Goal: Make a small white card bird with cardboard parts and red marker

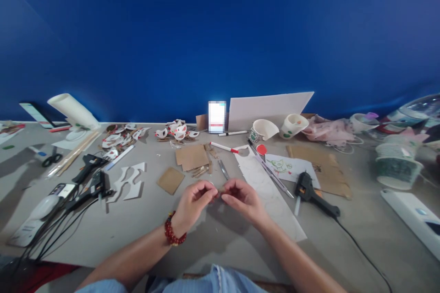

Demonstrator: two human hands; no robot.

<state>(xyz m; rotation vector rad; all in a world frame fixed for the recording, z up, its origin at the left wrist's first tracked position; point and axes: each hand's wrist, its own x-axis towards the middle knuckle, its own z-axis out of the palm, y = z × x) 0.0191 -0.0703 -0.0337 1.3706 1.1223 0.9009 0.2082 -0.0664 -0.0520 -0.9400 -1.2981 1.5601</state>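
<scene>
My left hand (195, 201), with a red bead bracelet at the wrist, is closed in a pinch above the table. Facing it, my right hand (246, 202) is pinched too, fingertips almost meeting the left ones. Between them shows a small brown piece that looks like cardboard (221, 190), mostly covered by the fingers. Just beyond the hands lie a craft knife or tweezers-like metal tool (223, 169), narrow cardboard strips (201, 170) and a larger brown cardboard sheet (191, 156). A cardboard square (171, 180) rests to the left of my left hand.
Black glue guns (94, 185) with cables lie left; another glue gun (314, 196) lies right. Scissors (275, 176) rest on a long white sheet (288, 219). Painted paper birds (179, 132), a phone (217, 116) and a cut paper cup (263, 131) stand along the back.
</scene>
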